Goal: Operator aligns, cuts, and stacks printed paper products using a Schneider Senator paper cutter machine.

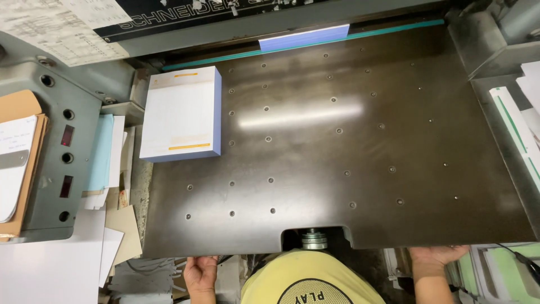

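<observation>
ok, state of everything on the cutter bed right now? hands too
Paper stack: lying flat at the bed's far-left corner, squared, untouched.
Blue stack: at the back, only its front edge shows under the clamp.
Metal bed: otherwise bare, glare on it.
Left hand: at the bed's front edge, below it, holding nothing visible.
Right hand: at the front edge, mostly hidden under it.
Loose sheets: piled beside the bed, left.
</observation>
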